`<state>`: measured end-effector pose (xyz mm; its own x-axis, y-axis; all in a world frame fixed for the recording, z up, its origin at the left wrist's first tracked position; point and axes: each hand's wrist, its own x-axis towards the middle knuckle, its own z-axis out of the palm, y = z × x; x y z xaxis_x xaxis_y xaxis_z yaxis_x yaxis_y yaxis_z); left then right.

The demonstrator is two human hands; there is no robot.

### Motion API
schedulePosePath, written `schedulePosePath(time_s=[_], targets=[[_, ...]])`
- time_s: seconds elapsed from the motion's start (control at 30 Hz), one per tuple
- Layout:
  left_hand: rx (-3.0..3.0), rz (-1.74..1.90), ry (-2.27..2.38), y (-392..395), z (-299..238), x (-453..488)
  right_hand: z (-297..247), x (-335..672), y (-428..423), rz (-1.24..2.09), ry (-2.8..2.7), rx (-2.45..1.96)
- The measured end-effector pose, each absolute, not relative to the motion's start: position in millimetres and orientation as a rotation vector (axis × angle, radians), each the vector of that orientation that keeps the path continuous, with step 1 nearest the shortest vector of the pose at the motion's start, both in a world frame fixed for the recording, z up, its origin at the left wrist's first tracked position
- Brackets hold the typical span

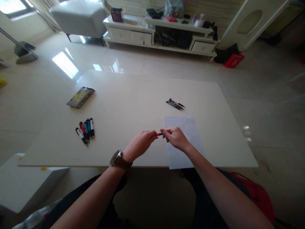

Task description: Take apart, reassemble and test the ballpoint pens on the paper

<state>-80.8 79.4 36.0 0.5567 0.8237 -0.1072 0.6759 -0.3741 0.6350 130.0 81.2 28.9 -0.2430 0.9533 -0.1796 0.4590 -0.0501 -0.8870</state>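
Observation:
Between my two hands, above the white table [124, 105], is a pink and black pen [157, 134]. My left hand [144, 140], with a watch on its wrist, is closed around the pink end. My right hand [175, 137] grips the dark end, partly covering it, over a lined sheet of paper [183, 156]. Beyond the paper lie a few slim pens [175, 104] side by side. Off to the left, several thicker pens [86, 130] in white, pink, green and blue rest in a loose fan.
A grey and yellow packet [81, 97] lies at the table's left. Past the far edge stand a white TV cabinet [131, 35] and a grey ottoman [79, 17]. A red box [234, 60] is on the floor at the right, and a plastic bottle [35, 218] is low at the left.

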Motion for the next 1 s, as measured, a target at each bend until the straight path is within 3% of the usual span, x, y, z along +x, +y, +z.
schedulePosePath(time_s=[0.27,0.43,0.6,0.73,0.87,1.0], targets=[[2.17,0.239,1.22,81.8,45.9,-82.7,30.0,129.4,79.1,1.188,-1.697,-1.313],[2.288,0.208,1.253,80.4,45.2,-83.2,29.0,131.8,77.8,1.344,-1.612,-1.455],[2.327,0.165,1.288,78.8,39.9,-85.9,29.8,132.1,78.6,1.178,-1.604,-1.436],[2.344,0.189,1.285,79.5,38.3,-88.7,26.6,132.7,80.4,1.378,-1.624,-1.499],[2.335,0.212,1.301,81.6,39.0,-90.7,23.4,131.2,83.9,1.273,-1.626,-1.409],[2.294,0.229,1.297,82.5,41.3,-92.2,25.6,127.4,85.6,1.408,-1.586,-1.488]])
